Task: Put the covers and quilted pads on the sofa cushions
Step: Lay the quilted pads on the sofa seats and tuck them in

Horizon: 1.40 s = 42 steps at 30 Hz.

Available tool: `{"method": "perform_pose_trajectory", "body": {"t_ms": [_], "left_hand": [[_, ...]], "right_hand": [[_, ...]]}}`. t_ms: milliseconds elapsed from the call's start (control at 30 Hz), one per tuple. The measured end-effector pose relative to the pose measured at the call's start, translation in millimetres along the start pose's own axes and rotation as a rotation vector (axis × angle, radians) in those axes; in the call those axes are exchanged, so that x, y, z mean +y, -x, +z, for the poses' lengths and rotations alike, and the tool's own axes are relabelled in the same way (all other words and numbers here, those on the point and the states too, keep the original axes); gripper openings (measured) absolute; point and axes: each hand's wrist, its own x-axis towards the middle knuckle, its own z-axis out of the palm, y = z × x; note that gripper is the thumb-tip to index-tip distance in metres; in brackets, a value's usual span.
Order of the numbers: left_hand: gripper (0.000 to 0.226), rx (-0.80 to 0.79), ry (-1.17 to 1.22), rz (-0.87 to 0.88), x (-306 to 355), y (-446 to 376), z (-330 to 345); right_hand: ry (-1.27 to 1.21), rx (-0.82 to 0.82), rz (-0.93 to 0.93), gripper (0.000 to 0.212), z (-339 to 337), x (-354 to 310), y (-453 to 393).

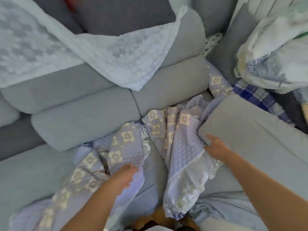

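A lilac quilted pad [175, 140] with cream flower squares and a lace hem lies crumpled over the grey sofa seat [33, 177]. My left hand [124, 175] grips a fold of this pad at lower centre. My right hand [215, 147] holds the near corner of a grey seat cushion [250, 130], which is tilted up on the right with the pad tucked partly beneath it. The fingers of the right hand are hidden under the cushion's edge.
Grey back cushions [86, 120] line the rear. A white lace throw [103, 52] drapes over them. At the right sits a heap of blue checked and white bedding [273, 67]. A dark cushion [123, 15] stands at the top.
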Motion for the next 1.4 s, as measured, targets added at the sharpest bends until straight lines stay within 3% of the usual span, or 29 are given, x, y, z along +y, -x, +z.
{"method": "perform_pose_trajectory", "body": {"t_ms": [67, 200, 267, 367, 433, 467, 533, 600, 700, 833, 900, 1067, 1100, 1167, 1233, 1300, 1400], "left_hand": [[0.018, 0.047, 0.142, -0.062, -25.6, -4.2, -47.2], [0.022, 0.222, 0.169, -0.045, -53.5, -3.9, -147.2], [0.007, 0.275, 0.220, -0.026, -70.6, -19.0, -203.8], [0.033, 0.345, 0.251, -0.036, -89.8, -70.4, -289.8], [0.026, 0.370, 0.225, 0.031, -80.5, -120.6, -344.8], [0.038, 0.385, 0.211, 0.072, -69.7, -148.2, -370.8], [0.068, 0.443, 0.214, 0.178, -40.1, -215.1, -428.9], [0.078, 0.557, 0.247, 0.273, -6.8, -287.7, -488.4], [0.066, 0.699, 0.326, 0.356, 35.2, -378.6, -561.1], [0.059, 0.676, 0.405, 0.378, 47.7, -447.5, -622.2], [0.069, 0.544, 0.464, 0.373, 44.7, -458.0, -641.1], [0.060, 0.124, 0.562, 0.511, 33.2, -440.1, -614.6], [0.062, 0.128, 0.603, 0.507, 25.4, -425.7, -605.4], [0.062, 0.282, 0.560, 0.514, 2.1, -393.7, -585.8], [0.057, 0.492, 0.334, 0.531, -24.9, -349.5, -560.8], [0.055, 0.652, -0.036, 0.627, -47.7, -307.2, -534.1], [0.042, 0.716, -0.432, 0.901, -75.4, -247.1, -493.1]], "right_hand": [[0.053, -0.068, -0.081, 0.061, 28.9, -68.7, -9.7], [0.200, -0.170, -0.256, 0.048, 101.4, -222.6, -24.9], [0.244, -0.210, -0.322, 0.049, 145.5, -294.8, -34.1], [0.253, -0.244, -0.373, 0.051, 214.0, -386.5, -53.5], [0.243, -0.267, -0.401, 0.052, 257.9, -437.7, -74.9], [0.234, -0.280, -0.412, 0.054, 277.6, -460.4, -87.6], [0.225, -0.248, -0.451, 0.057, 312.5, -498.2, -118.0], [0.220, -0.186, -0.486, 0.060, 338.6, -525.0, -150.6], [0.318, -0.092, -0.535, 0.068, 359.0, -553.5, -195.8], [0.387, 0.012, -0.508, 0.078, 367.4, -567.5, -238.5], [0.395, 0.037, -0.506, 0.081, 376.8, -561.3, -246.9], [0.411, 0.088, -0.544, 0.084, 388.9, -550.9, -250.2], [0.394, 0.079, -0.536, 0.083, 387.8, -549.9, -244.3], [0.361, 0.031, -0.500, 0.083, 379.8, -546.1, -222.5], [0.345, -0.031, -0.442, 0.083, 368.5, -538.7, -194.4], [0.310, -0.094, -0.346, 0.084, 353.2, -531.5, -164.9], [0.269, -0.110, -0.271, 0.077, 328.6, -521.1, -111.4]]}}
